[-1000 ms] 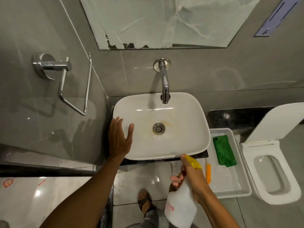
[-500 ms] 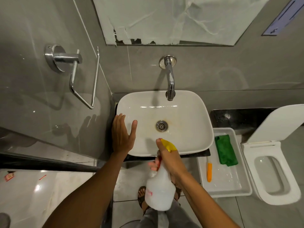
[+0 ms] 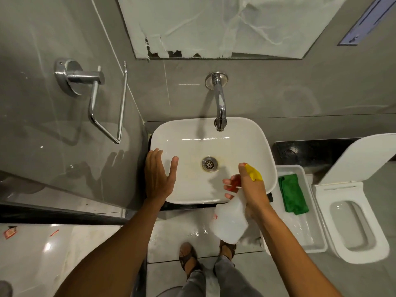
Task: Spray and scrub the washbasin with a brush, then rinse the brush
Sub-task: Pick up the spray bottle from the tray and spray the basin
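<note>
Two bare hands work over one white washbasin seen from above. The right hand is wrapped around the neck of a translucent spray bottle, fingers curled over its red trigger; the bottle's long axis runs from its base, low over the wet floor near the front edge of the basin, up to the yellow nozzle head, which points into the bowl's right side. The left hand lies flat and spread on the basin's left rim, fingers extended, thumb angled inward over the bowl, holding nothing. One round metal drain sits at the bowl's centre with a yellowish stain around it, and one chrome wall tap reaches over the back rim. To the right, one white tray holds one folded green cloth; the right forearm covers the tray's left part, so whatever lies there is hidden, and no brush can be made out. One toilet with its lid raised is cut off at the right edge. Two sandalled feet show below.
</note>
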A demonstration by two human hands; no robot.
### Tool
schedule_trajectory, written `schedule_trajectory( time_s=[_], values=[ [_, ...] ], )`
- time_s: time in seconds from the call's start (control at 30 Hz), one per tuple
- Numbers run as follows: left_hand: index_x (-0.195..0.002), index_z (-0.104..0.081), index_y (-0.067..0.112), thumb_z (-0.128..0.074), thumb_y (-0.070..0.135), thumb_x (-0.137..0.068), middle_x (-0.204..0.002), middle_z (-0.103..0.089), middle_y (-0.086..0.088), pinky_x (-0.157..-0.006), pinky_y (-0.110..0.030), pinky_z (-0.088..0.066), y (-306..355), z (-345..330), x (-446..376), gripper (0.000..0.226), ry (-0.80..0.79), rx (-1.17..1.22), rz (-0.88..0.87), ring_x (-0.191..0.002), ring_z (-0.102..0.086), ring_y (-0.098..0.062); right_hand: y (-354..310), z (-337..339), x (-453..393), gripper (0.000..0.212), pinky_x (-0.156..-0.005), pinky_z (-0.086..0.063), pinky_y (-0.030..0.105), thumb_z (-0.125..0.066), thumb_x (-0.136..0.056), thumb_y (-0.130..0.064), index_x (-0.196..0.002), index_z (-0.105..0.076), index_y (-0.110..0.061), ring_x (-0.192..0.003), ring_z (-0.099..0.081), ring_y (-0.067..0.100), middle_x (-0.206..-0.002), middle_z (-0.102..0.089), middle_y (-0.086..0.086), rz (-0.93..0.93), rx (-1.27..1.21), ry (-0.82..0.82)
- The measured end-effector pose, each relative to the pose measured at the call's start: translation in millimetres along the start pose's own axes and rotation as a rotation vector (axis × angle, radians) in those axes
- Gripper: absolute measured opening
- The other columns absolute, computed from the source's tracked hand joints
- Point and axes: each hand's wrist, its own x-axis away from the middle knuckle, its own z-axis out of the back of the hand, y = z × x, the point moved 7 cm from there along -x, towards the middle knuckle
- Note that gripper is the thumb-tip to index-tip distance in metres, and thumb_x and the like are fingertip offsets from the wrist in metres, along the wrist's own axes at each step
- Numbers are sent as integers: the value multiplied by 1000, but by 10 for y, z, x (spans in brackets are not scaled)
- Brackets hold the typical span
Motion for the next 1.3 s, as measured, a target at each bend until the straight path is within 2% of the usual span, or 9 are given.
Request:
schedule_trajectory(
  time_s=[0.17,0.4,0.63,0.77,0.93,1.03,1.17,1.23,1.3],
  values=[
    [-153,-54,9,-41,68,-101,-166,-49,-12,-129,-54,-39,18,15,8,80,-1,-5,-11,-158,-41,-34,222,417,131,38,-58,-61,43,-60,-101,-48,-84,-64,-14,-74,-73,46,-70,-74,24,-18,69,34],
    [-148,-58,3,-52,54,-103,-161,-55,-17,-125,-58,-42,72,47,45,68,21,-14,-47,-155,-45,-39,565,367,446,28,-57,-59,38,-68,-93,-54,-76,-70,-32,-67,-78,38,-63,-61,11,-60,101,-43],
    [-148,-59,3,-52,55,-102,-161,-55,-17,-127,-59,-38,128,53,69,70,6,-69,-90,-156,-45,-39,772,18,568,46,-76,-64,55,-68,-90,-66,-82,-68,-20,-91,-76,48,-79,-76,19,-49,112,-182],
    [-147,-61,4,-55,54,-102,-162,-56,-16,-130,-60,-30,311,-8,142,68,-2,-115,-209,-157,-44,-38,714,146,517,48,-71,-65,47,-72,-88,-63,-92,-73,-15,-94,-79,41,-81,-72,19,-39,39,-149],
    [-144,-62,4,-49,63,-103,-159,-58,-16,-129,-55,-33,896,-387,258,74,-94,-100,-364,-157,-45,-37,606,615,335,40,-69,-64,42,-71,-90,-61,-98,-74,-21,-96,-78,40,-77,-72,11,7,32,-80],
    [-142,-64,2,-55,62,-102,-158,-59,-18,-126,-56,-37,1347,-715,344,72,-147,-88,-452,-155,-47,-38,561,1050,168,39,-73,-63,45,-70,-91,-59,-113,-75,-27,-99,-74,45,-84,-73,22,48,36,-27],
    [-143,-64,2,-54,66,-102,-158,-59,-17,-125,-54,-41,1912,-1176,547,76,-194,-81,-551,-155,-48,-37,605,1698,-60,38,-74,-64,33,-74,-86,-59,-121,-61,-54,-91,-76,28,-97,-80,17,34,-30,100],
    [-147,-61,3,-56,66,-101,-162,-55,-17,-128,-51,-38,2149,-1438,673,78,-245,-79,-581,-157,-45,-36,647,2047,-204,45,-83,-61,35,-75,-83,-63,-124,-57,-58,-88,-73,20,-98,-83,9,39,-21,164],
    [-153,-55,5,-58,66,-99,-168,-48,-15,-132,-45,-32,2318,-1679,782,81,-295,-76,-586,-161,-39,-33,726,2352,-363,70,-88,-58,33,-75,-81,-68,-144,-53,-48,-92,-76,15,-99,-83,3,29,5,211]
  ],
)
